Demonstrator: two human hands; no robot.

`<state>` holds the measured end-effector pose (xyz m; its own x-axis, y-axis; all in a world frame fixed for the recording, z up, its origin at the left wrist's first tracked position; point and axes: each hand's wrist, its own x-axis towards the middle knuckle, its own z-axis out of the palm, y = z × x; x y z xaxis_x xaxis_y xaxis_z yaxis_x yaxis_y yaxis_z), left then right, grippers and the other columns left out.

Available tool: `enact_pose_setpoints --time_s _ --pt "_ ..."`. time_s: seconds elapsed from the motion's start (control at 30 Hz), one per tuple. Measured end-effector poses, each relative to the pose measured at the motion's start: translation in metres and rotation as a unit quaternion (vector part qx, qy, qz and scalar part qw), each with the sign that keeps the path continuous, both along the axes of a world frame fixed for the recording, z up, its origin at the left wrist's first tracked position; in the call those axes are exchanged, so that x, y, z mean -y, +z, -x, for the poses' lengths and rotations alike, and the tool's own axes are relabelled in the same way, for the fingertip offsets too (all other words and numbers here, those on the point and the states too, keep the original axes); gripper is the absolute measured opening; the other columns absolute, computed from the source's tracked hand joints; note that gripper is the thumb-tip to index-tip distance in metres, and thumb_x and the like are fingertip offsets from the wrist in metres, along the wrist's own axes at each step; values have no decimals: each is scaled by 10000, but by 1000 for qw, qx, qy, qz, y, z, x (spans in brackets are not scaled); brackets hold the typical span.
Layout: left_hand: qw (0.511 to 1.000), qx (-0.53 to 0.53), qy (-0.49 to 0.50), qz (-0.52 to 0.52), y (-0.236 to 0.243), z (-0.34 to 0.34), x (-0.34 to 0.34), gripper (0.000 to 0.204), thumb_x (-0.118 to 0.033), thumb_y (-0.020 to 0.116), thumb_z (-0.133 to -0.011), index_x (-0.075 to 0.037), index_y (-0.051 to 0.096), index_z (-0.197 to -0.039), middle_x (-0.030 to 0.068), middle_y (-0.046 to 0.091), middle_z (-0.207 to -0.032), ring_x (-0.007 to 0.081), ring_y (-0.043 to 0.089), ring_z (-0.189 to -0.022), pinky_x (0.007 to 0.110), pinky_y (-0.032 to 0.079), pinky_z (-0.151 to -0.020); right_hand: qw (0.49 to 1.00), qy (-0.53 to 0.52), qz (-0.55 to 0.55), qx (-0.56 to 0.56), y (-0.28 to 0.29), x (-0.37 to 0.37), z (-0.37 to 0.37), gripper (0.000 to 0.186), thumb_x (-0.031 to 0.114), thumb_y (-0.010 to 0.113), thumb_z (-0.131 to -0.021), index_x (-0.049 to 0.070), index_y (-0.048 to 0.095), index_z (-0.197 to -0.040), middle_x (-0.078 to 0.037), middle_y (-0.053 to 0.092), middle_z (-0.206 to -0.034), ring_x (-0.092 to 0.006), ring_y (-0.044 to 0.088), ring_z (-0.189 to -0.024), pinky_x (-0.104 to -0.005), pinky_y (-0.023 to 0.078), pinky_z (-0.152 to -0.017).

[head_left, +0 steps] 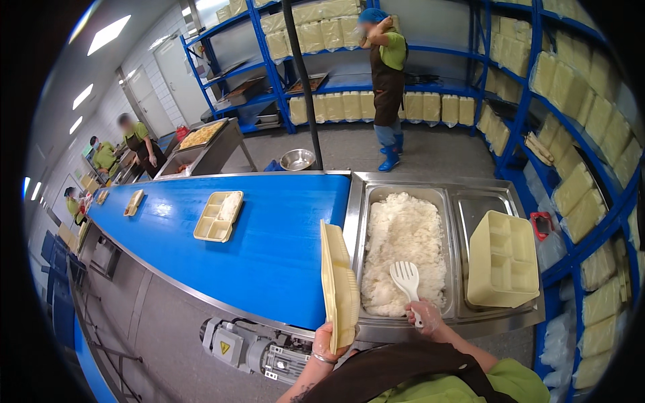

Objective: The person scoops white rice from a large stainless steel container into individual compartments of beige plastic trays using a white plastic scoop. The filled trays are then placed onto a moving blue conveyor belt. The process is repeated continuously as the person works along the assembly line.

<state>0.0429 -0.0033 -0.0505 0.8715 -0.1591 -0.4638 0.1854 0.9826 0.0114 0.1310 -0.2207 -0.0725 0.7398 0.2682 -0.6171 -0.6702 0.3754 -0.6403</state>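
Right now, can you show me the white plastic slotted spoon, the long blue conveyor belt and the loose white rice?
White plastic slotted spoon [408, 287], head view: where its head narrows.
Long blue conveyor belt [269, 258], head view: bare middle stretch.
Loose white rice [403, 242], head view: surface beyond the spoon.

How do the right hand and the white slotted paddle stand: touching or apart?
Touching. The head view shows the right hand gripping the white slotted paddle by its handle, fingers closed around it.
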Motion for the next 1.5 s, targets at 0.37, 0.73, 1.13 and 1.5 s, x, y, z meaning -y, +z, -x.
enact_pose_setpoints --time_s 0.37,0.73,1.13,1.5 --pt "999 41 -21 -29 -23 18 -4 316 -51 419 -711 91 420 -994 219 497 -888 309 517 -759 375 455 -651 997 72 -14 27 -13 -15 3 142 55 450 -707 23 372 -821 -75 427 -678 -103 387 -476 -206 327 -378" --pt "999 18 -4 -42 -25 30 -11 425 -28 416 -661 81 359 -1068 234 485 -928 323 509 -819 393 435 -720 989 146 -18 21 -21 -31 7 162 86 450 -717 30 348 -830 -78 416 -685 -106 391 -483 -209 332 -376" --pt "908 189 147 -345 137 -74 -45 479 8 435 -636 -2 335 -1104 150 497 -930 256 547 -771 375 471 -665 989 142 -29 22 -27 -27 0 118 125 430 -739 51 368 -806 -62 427 -638 -121 393 -458 -227 338 -364" --pt "969 135 127 -163 -107 19 -29 457 -152 474 -727 -13 350 -1144 152 463 -1055 240 487 -918 330 412 -771 977 195 -85 -18 -75 -82 -15 215 243 418 -773 60 494 -858 -48 498 -616 -158 451 -489 -280 355 -411"
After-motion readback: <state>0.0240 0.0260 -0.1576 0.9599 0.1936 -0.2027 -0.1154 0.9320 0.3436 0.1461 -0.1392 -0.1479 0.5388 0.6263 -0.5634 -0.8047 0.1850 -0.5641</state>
